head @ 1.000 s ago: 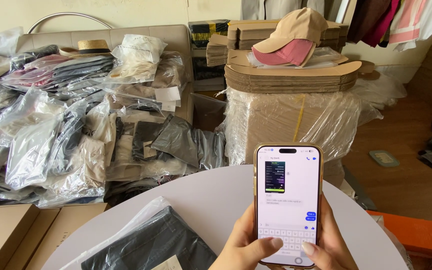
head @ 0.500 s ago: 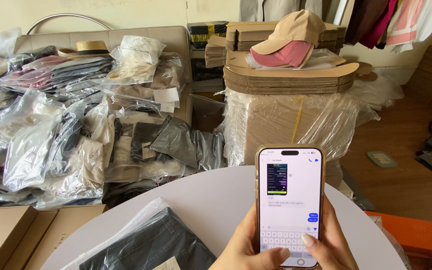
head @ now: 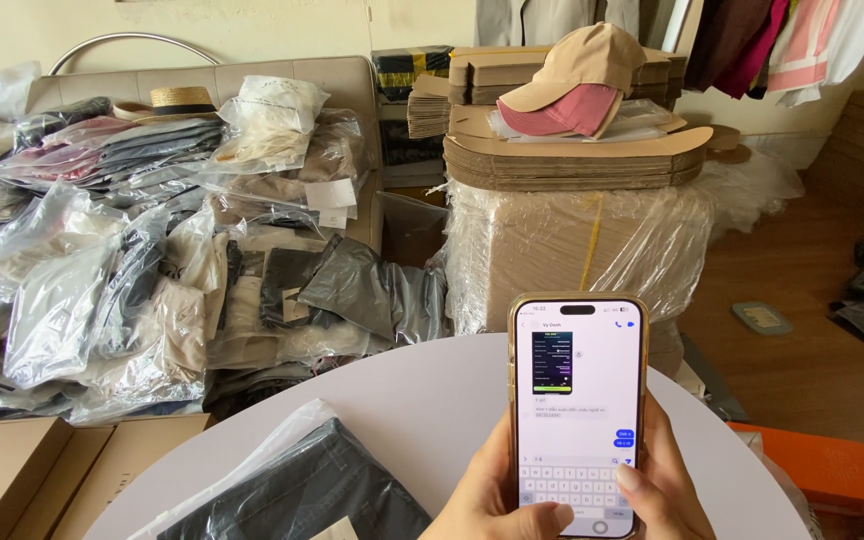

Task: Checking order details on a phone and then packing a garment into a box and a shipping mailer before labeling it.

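The phone [head: 578,415] has sunk slightly lower in view since a second ago, upright above the table [head: 432,400], clamped between left hand [head: 487,495] and right hand [head: 662,480]; light, rigid, likely slick glass, best gripped along its lower edges.

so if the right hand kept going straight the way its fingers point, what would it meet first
The right hand wraps the phone, fingers pointing up and away. Straight on, it would probably meet the plastic-wrapped cardboard box beyond the white table, though depth is unclear.
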